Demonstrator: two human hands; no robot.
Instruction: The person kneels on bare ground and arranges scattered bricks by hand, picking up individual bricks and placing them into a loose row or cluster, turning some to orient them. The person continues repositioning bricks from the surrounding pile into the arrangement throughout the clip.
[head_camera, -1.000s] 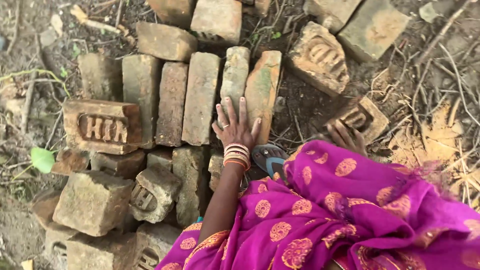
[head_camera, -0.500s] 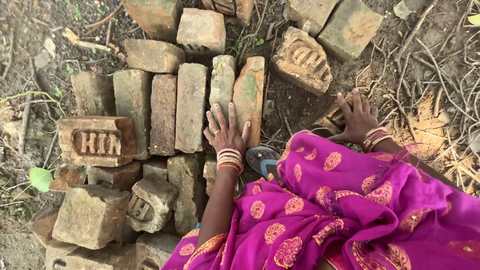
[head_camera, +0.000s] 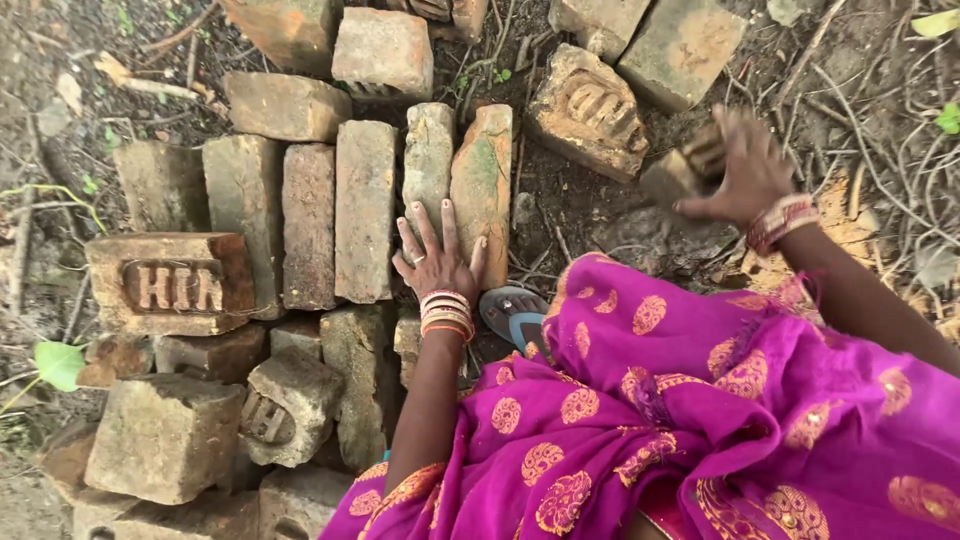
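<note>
Broken brick (head_camera: 685, 170), weathered brown, gripped in right hand (head_camera: 745, 170); left hand (head_camera: 437, 262) flat, fingers spread, on laid brick row (head_camera: 365, 205).

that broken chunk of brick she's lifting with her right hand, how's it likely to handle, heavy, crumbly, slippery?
The brick piece in the right hand looks rigid and probably heavy for its size, like the fired bricks laid beside it. Its rough, dirt-caked faces should grip well rather than slip. The chipped, uneven edges suggest corners may crumble, and the blocky shape is unlikely to roll.
</note>
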